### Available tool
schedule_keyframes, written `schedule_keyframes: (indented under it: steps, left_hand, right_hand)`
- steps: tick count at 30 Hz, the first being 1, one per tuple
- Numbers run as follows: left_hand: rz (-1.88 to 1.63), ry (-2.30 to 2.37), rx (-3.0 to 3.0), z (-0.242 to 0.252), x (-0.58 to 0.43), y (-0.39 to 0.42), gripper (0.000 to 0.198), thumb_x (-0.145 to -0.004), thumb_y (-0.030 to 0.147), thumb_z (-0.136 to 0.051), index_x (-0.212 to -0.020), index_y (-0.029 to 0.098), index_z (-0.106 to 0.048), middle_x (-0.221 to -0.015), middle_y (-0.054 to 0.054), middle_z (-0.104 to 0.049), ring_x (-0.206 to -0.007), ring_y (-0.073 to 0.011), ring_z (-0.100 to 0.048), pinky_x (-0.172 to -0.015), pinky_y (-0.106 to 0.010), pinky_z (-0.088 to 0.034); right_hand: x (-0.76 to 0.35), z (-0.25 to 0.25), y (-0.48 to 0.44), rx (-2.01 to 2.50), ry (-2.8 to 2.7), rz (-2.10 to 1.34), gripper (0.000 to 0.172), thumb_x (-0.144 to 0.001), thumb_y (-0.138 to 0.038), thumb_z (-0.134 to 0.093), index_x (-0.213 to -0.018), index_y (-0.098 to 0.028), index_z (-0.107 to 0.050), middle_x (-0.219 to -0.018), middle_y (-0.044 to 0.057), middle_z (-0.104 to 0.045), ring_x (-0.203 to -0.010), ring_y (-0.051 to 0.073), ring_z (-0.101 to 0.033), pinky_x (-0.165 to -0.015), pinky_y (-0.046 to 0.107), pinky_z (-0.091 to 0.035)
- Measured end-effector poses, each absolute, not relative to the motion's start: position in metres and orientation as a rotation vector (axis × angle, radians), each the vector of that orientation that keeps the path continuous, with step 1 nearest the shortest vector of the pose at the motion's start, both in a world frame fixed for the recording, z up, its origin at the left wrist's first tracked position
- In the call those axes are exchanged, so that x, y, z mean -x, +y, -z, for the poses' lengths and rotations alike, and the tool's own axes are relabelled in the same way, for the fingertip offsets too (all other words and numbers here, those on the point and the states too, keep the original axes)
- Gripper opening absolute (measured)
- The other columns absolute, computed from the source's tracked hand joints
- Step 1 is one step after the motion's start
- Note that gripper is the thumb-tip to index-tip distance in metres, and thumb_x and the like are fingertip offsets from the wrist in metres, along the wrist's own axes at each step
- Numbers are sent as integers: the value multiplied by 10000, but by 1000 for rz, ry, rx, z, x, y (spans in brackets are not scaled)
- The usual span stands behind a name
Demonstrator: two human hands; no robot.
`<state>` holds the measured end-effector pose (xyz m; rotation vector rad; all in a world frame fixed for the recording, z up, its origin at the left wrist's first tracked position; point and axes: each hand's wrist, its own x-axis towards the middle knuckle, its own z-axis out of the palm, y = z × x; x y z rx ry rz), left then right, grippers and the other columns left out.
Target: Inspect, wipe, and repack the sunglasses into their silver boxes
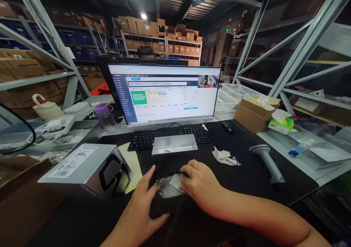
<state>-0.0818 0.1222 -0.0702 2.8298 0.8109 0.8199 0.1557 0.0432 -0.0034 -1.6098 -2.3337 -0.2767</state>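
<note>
A small crinkled clear plastic bag (167, 187) with a white piece in or on it lies on the black mat. My right hand (204, 186) has its fingers curled onto the bag's right side. At the bag's left edge is my left hand (144, 206), its thumb and fingers spread apart, fingertips touching or very near the plastic. Just beyond the hands stands an open white box tray (175, 144), in front of the keyboard (145, 139). To the left sits a grey printed box (82, 170) with a white label, partly on a yellow-green sheet (134, 163).
A crumpled pale cloth (223, 155) and a barcode scanner (267, 163) lie on the right. Behind them are a mouse (227, 127) and an open cardboard box (251, 117). A lit monitor (164, 111) faces me. A purple-capped bottle (105, 119) stands left; a person's head shows behind the monitor.
</note>
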Motion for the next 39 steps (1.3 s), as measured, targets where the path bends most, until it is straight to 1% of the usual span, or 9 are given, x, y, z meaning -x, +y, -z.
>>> schedule_keyframes:
  steps: [3, 6, 12, 19, 23, 28, 33, 36, 39]
  left_hand:
    - [-906, 742, -2965, 65, 82, 120, 367, -755, 313, -698, -1077, 162, -605, -1594, -209, -266, -1378, -417, -421, -1009, -570, -520]
    - [-998, 693, -3092, 64, 83, 120, 350, -759, 295, -674, -1068, 143, -610, -1464, -238, -435, -1263, -416, -512, -942, -561, -543]
    - [-951, 394, -3211, 54, 76, 121, 465, -812, 272, -604, -1249, 117, -565, -1276, -170, -624, -1126, -282, -620, -913, -370, -566]
    - [-1022, 534, -3069, 47, 67, 112, 531, -829, 305, -613, -1310, 123, -482, -1255, -184, -617, -1110, -294, -632, -905, -409, -571]
    - [-829, 506, -3134, 47, 65, 113, 653, -797, 248, -632, -1418, 203, -433, -1519, -188, -407, -1361, -368, -464, -1044, -495, -493]
    - [-560, 531, -2997, 37, 55, 126, 889, -703, 334, -694, -1473, 141, -291, -1648, -238, -122, -1477, -425, -284, -1139, -644, -360]
    - [-444, 516, -3031, 32, 46, 134, 1118, -639, 329, -723, -1564, 111, -134, -1501, -241, -422, -1348, -398, -472, -1094, -606, -438]
    - [-467, 567, -3023, 29, 47, 137, 992, -648, 298, -732, -1519, 172, -275, -1323, -179, -550, -1192, -365, -570, -966, -525, -543]
    - [-430, 614, -2936, 25, 51, 142, 744, -715, 353, -752, -1381, 254, -436, -1245, -111, -561, -1125, -315, -589, -931, -466, -556]
  right_hand:
    - [-159, 6, 20, 1493, -2295, 116, 229, -973, -328, -618, -1083, -156, -721, -1168, 92, -715, -1003, 253, -643, -870, 389, -553]
    - [-160, 17, -3, 1523, -2289, -95, 542, -955, -459, -622, -1355, -96, -571, -1349, 182, -624, -1173, 309, -621, -991, 424, -537]
    - [-153, 31, -1, 1582, -2287, -374, 630, -937, -470, -632, -1392, -61, -483, -1596, 242, -315, -1449, 368, -359, -1182, 479, -366]
    - [-145, 36, 4, 1552, -2186, -382, 739, -895, -285, -690, -1515, -125, -321, -1589, 209, -344, -1430, 362, -377, -1183, 524, -352]
    - [-141, 43, 1, 1533, -2139, -336, 772, -919, -282, -648, -1547, -82, -245, -1576, 220, -365, -1427, 362, -379, -1172, 543, -370]
    - [-127, 48, 4, 1681, -2110, -291, 712, -930, -313, -644, -1508, -32, -336, -1509, 260, -445, -1342, 400, -478, -1109, 557, -443]
    - [-137, 39, -5, 1382, -2158, -84, 613, -939, -262, -600, -1464, -21, -398, -1503, 251, -462, -1380, 354, -457, -1161, 500, -386]
    - [-176, 25, -14, 1164, -2183, -24, 283, -988, -180, -524, -1256, -184, -616, -1247, 79, -702, -1141, 192, -645, -1100, 359, -444]
    - [-216, 19, -16, 1557, -1988, -169, 158, -945, -214, -622, -1084, -188, -692, -1038, 53, -749, -963, 206, -690, -920, 348, -533]
